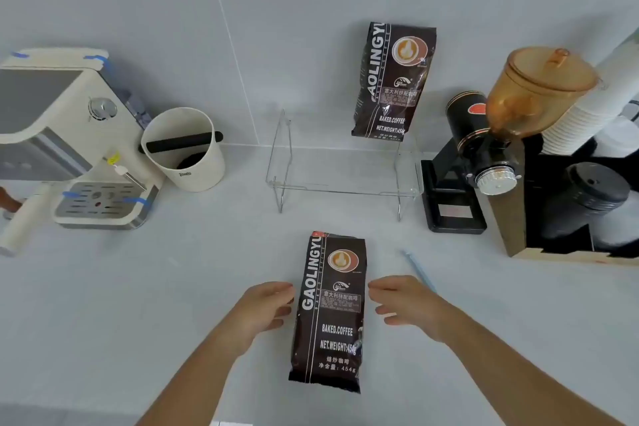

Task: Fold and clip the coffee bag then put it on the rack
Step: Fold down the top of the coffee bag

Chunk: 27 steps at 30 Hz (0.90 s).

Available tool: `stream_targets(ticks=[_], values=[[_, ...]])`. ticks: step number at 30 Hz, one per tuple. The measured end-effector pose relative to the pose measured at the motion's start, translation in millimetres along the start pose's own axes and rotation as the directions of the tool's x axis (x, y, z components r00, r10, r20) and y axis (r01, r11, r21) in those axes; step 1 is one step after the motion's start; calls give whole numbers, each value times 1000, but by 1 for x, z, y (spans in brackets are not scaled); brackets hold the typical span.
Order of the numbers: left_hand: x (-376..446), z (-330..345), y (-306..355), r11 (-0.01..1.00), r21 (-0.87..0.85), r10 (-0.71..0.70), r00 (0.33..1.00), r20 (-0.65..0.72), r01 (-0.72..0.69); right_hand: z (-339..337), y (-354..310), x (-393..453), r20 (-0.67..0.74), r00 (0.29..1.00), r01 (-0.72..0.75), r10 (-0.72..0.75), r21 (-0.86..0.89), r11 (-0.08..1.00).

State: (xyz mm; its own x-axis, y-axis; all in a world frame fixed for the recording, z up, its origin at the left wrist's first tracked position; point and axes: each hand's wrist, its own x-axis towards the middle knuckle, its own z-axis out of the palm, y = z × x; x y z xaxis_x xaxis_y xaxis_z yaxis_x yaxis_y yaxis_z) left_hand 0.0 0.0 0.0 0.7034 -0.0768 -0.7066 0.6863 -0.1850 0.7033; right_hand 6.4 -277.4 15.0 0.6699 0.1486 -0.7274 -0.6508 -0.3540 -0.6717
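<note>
- Lying flat on the pale counter (103, 304) right in front of me is a dark brown coffee bag (328, 313), label up, its top pointing away from me toward the wall.
- I am holding my left hand (264, 309) just beside the bag's left edge, fingers loosely curled and open, gripping nothing; whether the fingertips are touching the bag I cannot tell.
- I am holding my right hand (406, 304) near the bag's right edge, also open and empty, with a small gap showing between it and the bag.
- A thin, pale blue clip (420, 270) is lying on the counter just beyond my right hand.
- Farther back, a clear rack (345, 180) with wire legs is standing against the wall, and a second coffee bag (394, 79) is standing upright at its rear right.
- An espresso machine (69, 135) and a cream knock box (186, 149) are sitting to the left; a black grinder (484, 156) is sitting to the right.
</note>
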Motion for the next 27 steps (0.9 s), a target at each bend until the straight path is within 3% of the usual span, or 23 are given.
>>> stream_targets(ticks=[6,15,23,27], values=[[4,21,3,997,-47,-59,998,27,60,30,14,5,-29,996,-73,81,210,975],[9,33,7,994,-55,-91,994,56,94,45,13,15,-73,993,-52,89,402,914],[4,27,3,990,-135,-35,995,98,48,48,11,10,-68,998,21,9,426,905],[-2,24,0,976,-213,65,992,109,-41,44,8,2,-97,994,82,-46,404,911]])
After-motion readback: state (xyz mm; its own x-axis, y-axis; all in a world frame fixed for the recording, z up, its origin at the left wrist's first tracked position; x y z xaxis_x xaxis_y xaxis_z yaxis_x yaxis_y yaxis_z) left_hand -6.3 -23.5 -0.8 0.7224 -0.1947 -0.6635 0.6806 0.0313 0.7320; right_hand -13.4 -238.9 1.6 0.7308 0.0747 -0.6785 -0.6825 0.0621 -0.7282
